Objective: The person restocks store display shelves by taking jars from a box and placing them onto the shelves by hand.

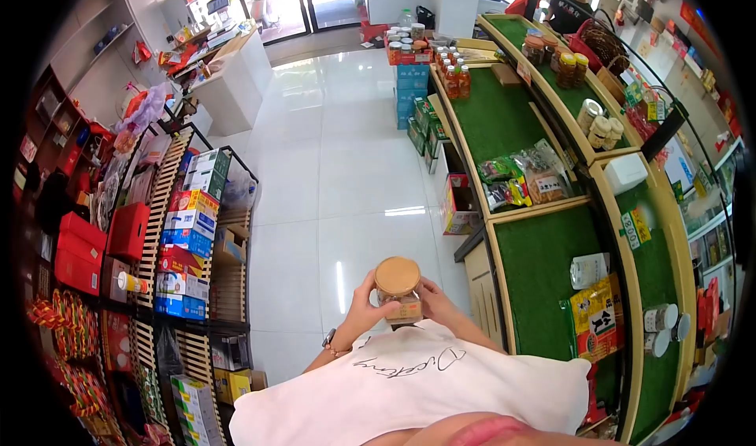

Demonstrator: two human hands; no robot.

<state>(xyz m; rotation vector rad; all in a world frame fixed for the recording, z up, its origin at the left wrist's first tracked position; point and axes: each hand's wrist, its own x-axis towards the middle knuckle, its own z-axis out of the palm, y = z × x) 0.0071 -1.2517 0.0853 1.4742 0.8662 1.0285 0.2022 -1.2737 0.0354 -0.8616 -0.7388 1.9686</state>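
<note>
White top (409, 383) with dark cursive lettering (413, 363) across the chest; dark-faced wristwatch (329, 339)

two hands (364, 307), one held jar (399, 284), one wristwatch (329, 338)

both hands (393, 298) hold a lidded jar (399, 282)

Looks like a small grocery or snack shop. Runs along the right, from one o'clock round to four, a tiered wooden display rack (490, 209) lined with green matting, bearing bottled drinks (457, 81), lidded jars (660, 329) and bagged snacks (543, 180), with a yellow price card (635, 227) at three o'clock. Stands at nine o'clock a slatted shelf (154, 245) stacked with boxed goods (187, 233), red gift boxes (79, 253) just beside. Has a white counter (228, 91) at eleven o'clock, glass doors (335, 1) at twelve, and glossy floor tiles (315, 170) down the aisle between.
</note>
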